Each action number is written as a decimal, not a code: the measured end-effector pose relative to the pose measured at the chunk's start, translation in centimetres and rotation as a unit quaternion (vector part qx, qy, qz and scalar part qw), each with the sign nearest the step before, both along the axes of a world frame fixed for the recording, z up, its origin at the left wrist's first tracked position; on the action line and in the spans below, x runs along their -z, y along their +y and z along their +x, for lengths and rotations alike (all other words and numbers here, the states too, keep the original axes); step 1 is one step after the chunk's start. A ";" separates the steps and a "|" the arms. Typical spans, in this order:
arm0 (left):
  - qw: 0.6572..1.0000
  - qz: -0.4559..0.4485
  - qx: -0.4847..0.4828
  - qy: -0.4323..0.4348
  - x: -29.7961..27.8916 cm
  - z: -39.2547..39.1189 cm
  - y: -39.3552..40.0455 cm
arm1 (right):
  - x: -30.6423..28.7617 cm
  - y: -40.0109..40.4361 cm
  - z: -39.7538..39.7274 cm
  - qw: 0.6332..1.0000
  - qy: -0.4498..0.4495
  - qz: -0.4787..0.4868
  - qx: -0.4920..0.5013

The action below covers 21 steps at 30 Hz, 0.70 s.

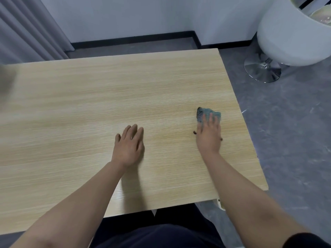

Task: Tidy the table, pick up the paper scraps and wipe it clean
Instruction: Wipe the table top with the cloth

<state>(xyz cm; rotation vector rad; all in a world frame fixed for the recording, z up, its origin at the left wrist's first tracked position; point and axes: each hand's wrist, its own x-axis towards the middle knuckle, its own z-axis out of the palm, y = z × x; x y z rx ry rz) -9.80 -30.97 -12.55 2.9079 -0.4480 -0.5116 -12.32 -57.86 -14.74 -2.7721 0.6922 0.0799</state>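
Observation:
A light wooden table fills most of the view. My right hand lies flat with straight fingers on a small blue-green cloth, pressing it onto the tabletop near the right edge. The cloth's far part and a dark patterned corner stick out beyond my fingertips. My left hand rests flat on the table near the middle, fingers straight and holding nothing. I see no paper scraps on the tabletop.
A white swivel chair with a chrome base stands on the grey floor at the far right. Grey curtains hang at the far left. The table's right edge is close to my right hand.

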 end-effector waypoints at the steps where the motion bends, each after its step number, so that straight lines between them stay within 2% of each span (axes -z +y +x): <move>1: 1.000 0.001 0.004 0.001 -0.1 0.1 0.1 | -0.1 2.2 0.3 0.999 -0.029 -0.022 -0.039; 3: 1.000 0.000 0.006 -0.002 0.0 0.5 0.2 | -0.2 7.1 0.7 0.979 -0.063 -0.025 -0.191; 4: 1.000 -0.002 0.002 -0.005 -0.1 0.8 0.2 | -0.4 8.8 0.7 0.964 -0.046 0.005 -0.262; 6: 1.000 -0.006 -0.008 -0.009 -0.1 1.6 0.2 | -0.4 9.3 1.4 0.939 -0.002 0.019 -0.343; 7: 1.000 -0.006 -0.008 -0.008 -0.2 2.0 0.2 | 0.0 8.3 2.0 0.938 -0.003 0.014 -0.346; 9: 1.000 -0.004 -0.006 -0.006 -0.3 2.8 0.0 | 0.9 5.4 2.8 0.947 -0.020 -0.043 -0.317; 12: 1.000 -0.012 -0.016 0.005 -0.3 3.9 -0.5 | 1.1 -1.0 3.4 0.983 -0.007 -0.085 -0.166; 16: 0.999 -0.027 -0.019 0.004 -0.1 4.8 -1.3 | 0.0 -5.2 3.5 0.999 -0.004 -0.017 0.049; 18: 0.999 -0.034 -0.024 -0.005 0.1 5.0 -1.5 | -0.5 -2.8 4.2 0.999 -0.021 0.021 0.038; 21: 0.999 -0.037 -0.025 -0.023 0.5 5.2 -1.4 | -0.8 3.5 5.1 0.989 -0.052 0.084 -0.109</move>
